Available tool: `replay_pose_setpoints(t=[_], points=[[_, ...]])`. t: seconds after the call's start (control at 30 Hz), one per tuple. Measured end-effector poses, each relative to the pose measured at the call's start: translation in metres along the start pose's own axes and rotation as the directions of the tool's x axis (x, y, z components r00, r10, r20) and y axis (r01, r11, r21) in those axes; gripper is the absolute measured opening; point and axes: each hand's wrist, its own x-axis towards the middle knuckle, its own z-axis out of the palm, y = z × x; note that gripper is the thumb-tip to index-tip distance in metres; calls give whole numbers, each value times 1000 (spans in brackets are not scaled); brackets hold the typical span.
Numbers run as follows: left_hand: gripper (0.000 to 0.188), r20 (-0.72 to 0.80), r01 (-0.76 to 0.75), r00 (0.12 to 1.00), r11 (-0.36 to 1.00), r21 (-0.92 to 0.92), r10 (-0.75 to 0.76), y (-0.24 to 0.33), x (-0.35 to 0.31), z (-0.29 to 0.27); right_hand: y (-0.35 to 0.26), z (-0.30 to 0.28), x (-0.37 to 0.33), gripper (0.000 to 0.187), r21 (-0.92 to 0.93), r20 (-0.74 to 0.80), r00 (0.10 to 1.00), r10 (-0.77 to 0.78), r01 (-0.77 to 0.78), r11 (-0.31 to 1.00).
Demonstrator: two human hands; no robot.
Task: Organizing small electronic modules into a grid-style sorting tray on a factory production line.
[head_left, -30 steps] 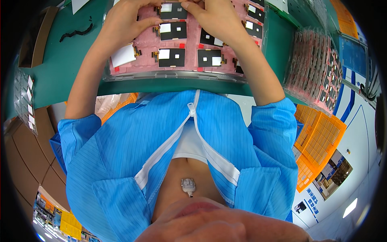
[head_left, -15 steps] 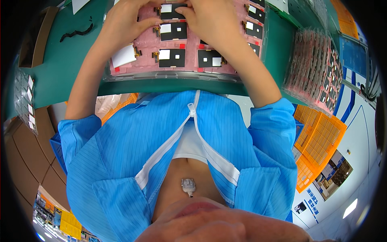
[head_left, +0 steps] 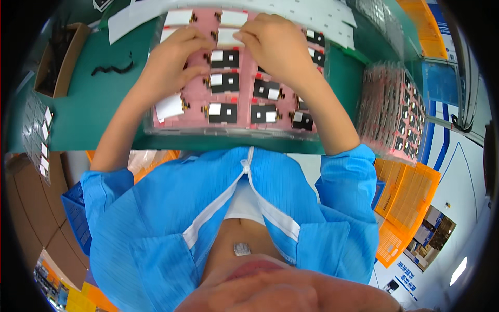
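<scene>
My left hand (head_left: 174,54) and right hand (head_left: 275,44) reach forward, close together, palms down and knuckles up. Fingers of both curl inward so the fingertips nearly meet between them. My bare forearms angle in from short blue sleeves, elbows spread wide apart.

Pink tray (head_left: 244,117), black-white parts (head_left: 222,111); green table (head_left: 93,104); blue coat (head_left: 156,218).

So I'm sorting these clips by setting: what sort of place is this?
Likely an electronics assembly bench: a pink tray of small black components, a stack of similar trays alongside, and a blue work coat.
</scene>
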Motion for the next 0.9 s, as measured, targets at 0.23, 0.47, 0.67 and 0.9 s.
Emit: replay_pose_setpoints(t=[0.23, 0.47, 0.67, 0.9], points=[[13, -52, 37, 998, 998, -44, -39, -50, 66, -41, 59, 52, 92, 22, 104, 62, 990, 129, -135, 985], [9, -126, 193, 976, 974, 120, -178, -145, 158, -17, 73, 100, 128, 26, -112, 188, 924, 334, -318, 941], [11, 36, 244, 968, 965, 90, -248, -190, 184, -4, 74, 111, 122, 24, -164, -25, 967, 253, -253, 953], [13, 170, 294, 941, 956, 21, -293, -210, 199, -1, 86, 106, 133, 26, 59, 216, 896, 388, -408, 911]])
